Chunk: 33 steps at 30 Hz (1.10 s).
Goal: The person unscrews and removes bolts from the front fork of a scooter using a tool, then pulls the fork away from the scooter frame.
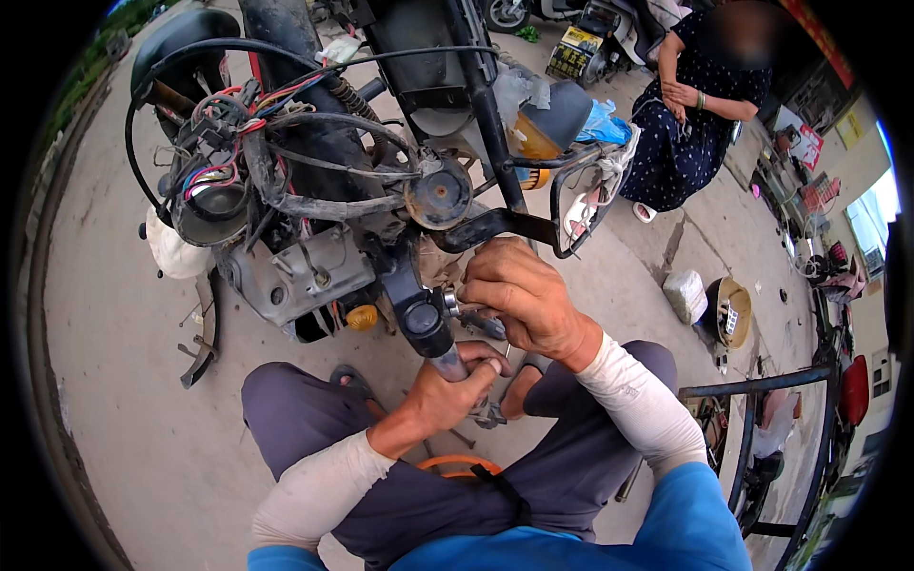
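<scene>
In front of me stands a partly stripped motorcycle front end. My left hand (438, 395) is closed round a silver fork tube (447, 365), just below a black fork clamp (424, 319). At the clamp's right side, my right hand (528, 295) grips a shiny metal socket tool (452, 301); my fingers hide most of it. Above the clamp are a round, rusty horn (438, 192) and a black bent bar (505, 226). To the left hang a grey metal bracket (305, 276), an orange turn signal (361, 317) and a tangle of coloured wires (224, 143).
At the upper right sits a person (700, 114) in a dark dotted dress, hands together. A tan basin (731, 319) and a pale block (684, 297) lie right, beyond a metal frame (757, 385). A curved dark part (205, 338) lies left.
</scene>
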Tool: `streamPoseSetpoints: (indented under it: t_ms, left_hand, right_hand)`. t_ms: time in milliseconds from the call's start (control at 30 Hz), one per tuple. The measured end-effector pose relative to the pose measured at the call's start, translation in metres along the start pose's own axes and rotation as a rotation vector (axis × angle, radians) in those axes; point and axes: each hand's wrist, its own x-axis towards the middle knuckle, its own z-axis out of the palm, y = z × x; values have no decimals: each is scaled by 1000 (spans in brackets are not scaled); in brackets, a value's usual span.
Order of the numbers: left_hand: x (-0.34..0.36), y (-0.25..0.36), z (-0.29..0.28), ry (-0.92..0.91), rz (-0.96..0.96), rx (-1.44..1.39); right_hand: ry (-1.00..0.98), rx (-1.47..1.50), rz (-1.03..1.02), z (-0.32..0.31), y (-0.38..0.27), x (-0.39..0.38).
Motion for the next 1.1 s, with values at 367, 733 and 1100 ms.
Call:
streamPoseSetpoints:
  t_ms: [367,733,1100]
  left_hand:
    - [-2,-1,0,16,55,47]
    - [-5,9,1,45,60,-22]
    - [3,0,1,19,27,11]
  right_hand:
    - [-45,177,51,10,7,-9]
    - [122,928,1521,0,-83,32]
    - [219,582,937,-3,-70,-9]
